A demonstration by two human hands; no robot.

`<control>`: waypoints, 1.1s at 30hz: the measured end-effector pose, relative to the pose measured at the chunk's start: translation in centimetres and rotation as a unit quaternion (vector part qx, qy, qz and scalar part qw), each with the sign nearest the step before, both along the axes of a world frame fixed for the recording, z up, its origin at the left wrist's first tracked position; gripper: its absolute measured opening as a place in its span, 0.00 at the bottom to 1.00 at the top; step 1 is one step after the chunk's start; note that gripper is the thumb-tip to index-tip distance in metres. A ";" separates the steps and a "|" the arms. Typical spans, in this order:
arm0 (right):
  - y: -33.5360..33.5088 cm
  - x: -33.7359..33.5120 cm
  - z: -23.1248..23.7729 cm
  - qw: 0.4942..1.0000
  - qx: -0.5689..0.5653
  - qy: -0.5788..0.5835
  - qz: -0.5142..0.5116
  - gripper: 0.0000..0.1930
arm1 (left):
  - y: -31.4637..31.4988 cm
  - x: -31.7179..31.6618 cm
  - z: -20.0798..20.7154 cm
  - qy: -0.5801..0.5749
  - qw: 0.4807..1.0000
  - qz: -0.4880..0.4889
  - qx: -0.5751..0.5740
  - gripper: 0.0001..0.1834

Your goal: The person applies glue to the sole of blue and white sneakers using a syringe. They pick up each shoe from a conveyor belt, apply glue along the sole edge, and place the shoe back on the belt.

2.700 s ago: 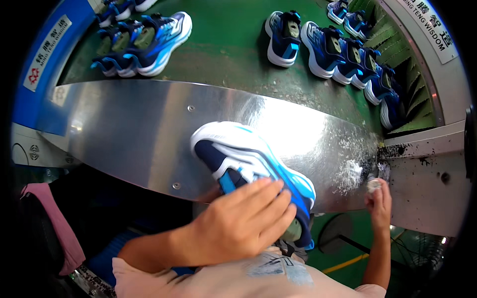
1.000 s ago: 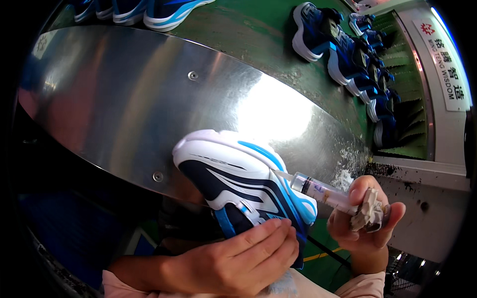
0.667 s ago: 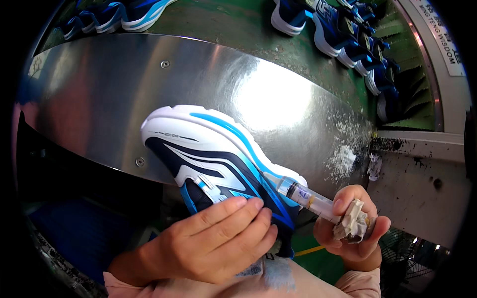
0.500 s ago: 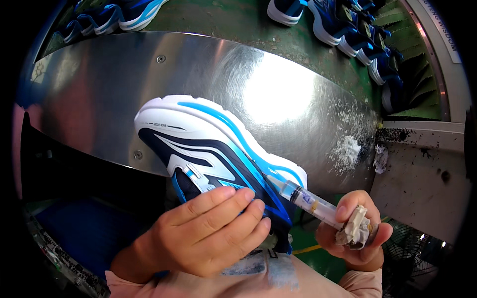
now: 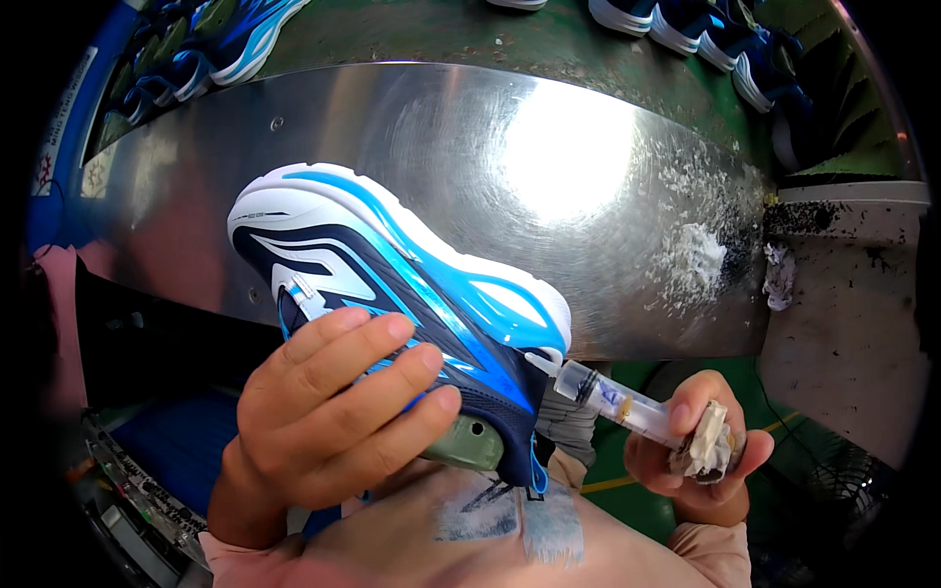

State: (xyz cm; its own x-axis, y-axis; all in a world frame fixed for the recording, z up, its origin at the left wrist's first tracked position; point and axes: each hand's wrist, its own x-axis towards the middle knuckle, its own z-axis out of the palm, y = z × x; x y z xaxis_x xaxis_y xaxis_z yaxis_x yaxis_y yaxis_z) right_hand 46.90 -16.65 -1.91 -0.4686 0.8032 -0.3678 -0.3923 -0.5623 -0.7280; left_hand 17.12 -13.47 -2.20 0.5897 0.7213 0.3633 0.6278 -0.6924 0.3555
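A navy, blue and white sports shoe point(image 5: 402, 269) is held on its side, its thick white and blue sole facing away from me. My left hand point(image 5: 343, 416) grips it across the upper with the fingers spread over its side. A green last point(image 5: 474, 446) shows inside the shoe's opening. My right hand point(image 5: 694, 441) is closed around a clear plastic syringe point(image 5: 627, 407), the thumb and fingers about its wrapped plunger end point(image 5: 708, 449). The syringe's nozzle points left and reaches the seam between sole and upper at the heel; I cannot tell whether it touches.
A shiny metal worktop point(image 5: 412, 127) curves across in front of me, with white dried residue point(image 5: 698, 257) on its right. Beyond it, a green conveyor point(image 5: 412, 34) carries more shoes point(image 5: 676, 29) on both sides. A grey panel point(image 5: 843, 294) stands at the right, with a crumpled white scrap point(image 5: 779, 276).
The shoe has shifted left and tilted, showing more of the heel and the last. The syringe nozzle has gone from the rear part of the sole seam to the heel end.
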 end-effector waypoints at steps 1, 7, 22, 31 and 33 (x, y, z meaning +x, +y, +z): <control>-0.1 0.3 -0.3 1.000 -0.007 0.005 -0.008 0.47 | 0.3 0.3 0.3 0.007 1.000 0.000 -0.009 0.11; -0.5 1.3 -3.0 0.994 -0.011 0.094 -0.052 0.45 | 1.8 1.5 1.5 0.030 0.999 0.006 -0.021 0.10; -2.2 0.2 -4.3 0.991 0.004 0.095 -0.092 0.46 | 9.2 3.6 3.7 0.150 0.974 -0.142 -0.092 0.29; -2.2 0.6 -4.5 0.981 0.031 0.114 -0.154 0.44 | 7.6 7.0 3.5 0.189 0.977 -0.047 -0.088 0.36; -2.1 0.8 -4.2 0.982 0.036 0.107 -0.153 0.44 | 6.4 8.0 4.0 0.189 0.977 0.017 -0.099 0.34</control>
State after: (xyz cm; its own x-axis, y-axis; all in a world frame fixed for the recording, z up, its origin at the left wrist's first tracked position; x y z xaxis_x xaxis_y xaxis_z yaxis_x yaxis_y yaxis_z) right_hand 47.69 -18.80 -6.06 -0.2615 0.9385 -0.2253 -0.6831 -0.3449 -0.6438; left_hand 25.11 -7.12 1.75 0.6290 0.7770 -0.0253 0.7619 -0.6097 0.2183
